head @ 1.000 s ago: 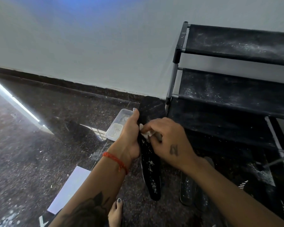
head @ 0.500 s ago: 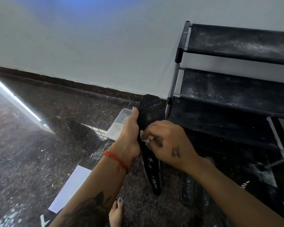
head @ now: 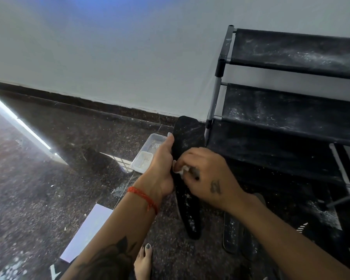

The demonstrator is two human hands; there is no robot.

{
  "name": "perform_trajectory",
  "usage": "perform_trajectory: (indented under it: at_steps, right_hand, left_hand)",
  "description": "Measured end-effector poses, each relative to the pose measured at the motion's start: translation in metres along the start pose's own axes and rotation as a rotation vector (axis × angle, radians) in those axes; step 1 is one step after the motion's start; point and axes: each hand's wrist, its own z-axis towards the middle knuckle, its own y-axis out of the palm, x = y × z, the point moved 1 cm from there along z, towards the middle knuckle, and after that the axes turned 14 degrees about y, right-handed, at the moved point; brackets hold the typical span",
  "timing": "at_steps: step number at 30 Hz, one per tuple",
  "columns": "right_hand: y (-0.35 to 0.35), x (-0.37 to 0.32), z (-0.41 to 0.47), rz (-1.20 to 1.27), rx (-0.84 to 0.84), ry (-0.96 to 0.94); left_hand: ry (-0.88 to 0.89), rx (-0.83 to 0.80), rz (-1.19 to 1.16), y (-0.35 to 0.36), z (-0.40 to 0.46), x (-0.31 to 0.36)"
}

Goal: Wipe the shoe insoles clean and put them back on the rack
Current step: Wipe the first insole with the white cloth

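The shoe rack [head: 291, 106] fills the two-to-four o'clock part of the view, three dark fabric shelves all streaked with pale dust, standing against the white wall. The speckled dark floor [head: 38, 188] spreads from seven to ten o'clock, with a sheet of white paper [head: 87, 233] lying at about seven.

At the centre, the black insole [head: 187, 136] is held up on edge, its wide end at twelve o'clock from the hands and just beside the rack's lowest post, its narrow end hanging toward six. The left hand [head: 160, 170] grasps its left edge, thumb laid up along the rim. The right hand [head: 208, 178] has its fingers curled, pinching a small white wipe [head: 182, 170] against the insole's face about halfway down.

A second insole [head: 230, 233] lies on the floor at five o'clock, flecked white and, I'd say, not yet cleaned. A clear plastic tray [head: 146, 156] sits on the floor at ten o'clock from the hands, close by; what is in it I can't make out.

To do this stroke well, I'd keep the left hand firm so the insole doesn't flex away, and draw the wipe in long passes toward the narrow end, where white specks show thickest. The wad looks small, so turning it to a fresh face seems wise, or the dust may only smear. Those dusty shelves could dirty a clean insole again.
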Motion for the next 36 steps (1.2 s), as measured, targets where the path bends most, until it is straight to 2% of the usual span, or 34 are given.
perform_trajectory:
  at_steps: [5, 8, 11, 13, 14, 16, 20, 23, 26, 29, 32, 36]
  right_hand:
    - [-0.012, 0.031, 0.013, -0.168, 0.173, 0.198]
    - [-0.021, 0.029, 0.014, 0.003, 0.281, 0.22]
    - [-0.015, 0.004, 0.006, 0.165, 0.112, 0.116]
    - [-0.005, -0.006, -0.001, 0.1, -0.014, 0.049]
    - [-0.001, -0.004, -0.001, 0.052, -0.023, 0.028]
    - [0.001, 0.007, 0.003, -0.047, 0.026, 0.038]
    - [-0.009, 0.029, 0.012, -0.17, 0.135, 0.189]
    - [-0.02, 0.028, 0.013, -0.043, 0.258, 0.249]
    - [-0.013, 0.004, 0.004, 0.18, 0.136, 0.167]
    - [0.004, -0.009, -0.005, 0.067, -0.032, 0.04]
    - [0.003, 0.007, 0.001, -0.056, 0.031, 0.058]
    - [-0.009, 0.03, 0.012, -0.118, 0.159, 0.227]
  left_hand:
    - [-0.072, -0.075, -0.006, 0.004, -0.003, -0.002]
    - [-0.049, -0.066, -0.025, 0.004, -0.002, 0.0]
    - [0.015, -0.017, -0.035, 0.0, 0.001, 0.0]
    - [0.016, 0.009, -0.017, -0.002, 0.004, -0.001]
    - [0.011, 0.013, -0.007, -0.003, 0.004, -0.002]
    - [-0.011, -0.014, 0.005, -0.002, 0.002, -0.003]
    - [-0.083, -0.093, 0.023, 0.002, -0.002, -0.004]
    - [-0.075, -0.087, 0.003, 0.002, -0.001, -0.002]
    - [-0.013, -0.019, 0.015, -0.003, 0.003, -0.003]
    - [-0.007, 0.008, 0.026, -0.005, 0.005, -0.003]
    - [-0.017, -0.031, 0.029, -0.003, 0.001, -0.004]
    - [-0.061, -0.123, 0.032, 0.003, -0.002, -0.007]
